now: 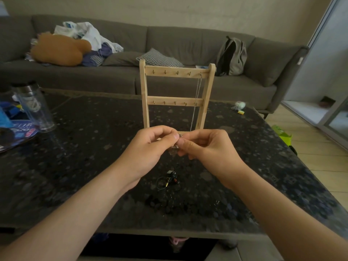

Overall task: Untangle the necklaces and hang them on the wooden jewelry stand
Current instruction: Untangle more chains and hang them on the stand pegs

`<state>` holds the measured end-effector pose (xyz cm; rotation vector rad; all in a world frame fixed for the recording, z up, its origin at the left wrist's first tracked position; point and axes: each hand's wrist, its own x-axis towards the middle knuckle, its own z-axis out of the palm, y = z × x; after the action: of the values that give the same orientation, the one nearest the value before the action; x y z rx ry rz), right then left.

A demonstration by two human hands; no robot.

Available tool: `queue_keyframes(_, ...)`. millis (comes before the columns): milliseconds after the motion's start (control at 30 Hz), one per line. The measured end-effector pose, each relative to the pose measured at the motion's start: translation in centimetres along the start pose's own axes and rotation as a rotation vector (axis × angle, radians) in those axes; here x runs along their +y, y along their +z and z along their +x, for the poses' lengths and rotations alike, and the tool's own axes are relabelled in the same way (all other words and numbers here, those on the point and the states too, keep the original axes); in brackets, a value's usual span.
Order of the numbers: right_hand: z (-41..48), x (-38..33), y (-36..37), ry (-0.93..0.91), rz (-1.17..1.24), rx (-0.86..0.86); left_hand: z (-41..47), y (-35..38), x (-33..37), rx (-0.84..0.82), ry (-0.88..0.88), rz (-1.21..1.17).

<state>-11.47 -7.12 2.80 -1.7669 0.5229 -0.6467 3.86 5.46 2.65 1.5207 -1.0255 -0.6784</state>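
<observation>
Head view of a dark speckled stone table [84, 166] in front of a grey sofa [178, 42]. At the table's left edge stood a clear plastic tumbler [34, 108] with a metal-banded top, holding crumpled pale material that could not be identified; it stood just beside a round printed item [17, 134] and blue objects too blurred to name. The wooden jewelry stand [177, 97] stood upright at the table's centre, a two-post frame with two crossbars, each carrying a row of small hooks. One thin silver chain necklace [196, 98] hung from the rightmost hook of the upper bar, falling past the lower bar toward the base. In front of the stand, above the table, the left hand [150, 149] and right hand [209, 147] met fingertip to fingertip, both pinched on a small silver necklace piece [176, 146], of which only a glint showed between the thumbs and fingers. Below the hands, on the table, lay a small tangle of dark cord necklaces [168, 180] with a gold-coloured fitting and red accents. Clothes, a brown cushion and a grey backpack [232, 57] lay on the sofa.
</observation>
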Motion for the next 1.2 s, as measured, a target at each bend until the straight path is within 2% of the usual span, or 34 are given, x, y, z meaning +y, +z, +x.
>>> queue_keyframes(200,0.1,0.0,0.2,-0.008,-0.050,0.068,0.1,0.1,0.0,0.082,-0.008,-0.021)
queue_keyframes(433,0.1,0.5,0.2,-0.176,-0.131,0.075,0.0,-0.1,0.0,0.109,0.010,0.041)
queue_keyframes(600,-0.1,0.6,0.5,-0.208,-0.183,0.098,0.0,-0.3,0.2,0.136,0.008,0.058)
queue_keyframes(900,0.0,0.3,1.1,-0.051,-0.203,-0.032,-0.2,-0.4,0.2,0.133,0.037,0.086)
queue_keyframes(1033,0.4,-0.1,1.2,0.086,-0.052,-0.093,0.1,-0.5,0.2,0.048,0.023,0.130)
queue_keyframes(1200,0.6,0.1,0.6,0.174,0.000,-0.196,0.0,-0.4,0.4,0.001,0.052,0.140)
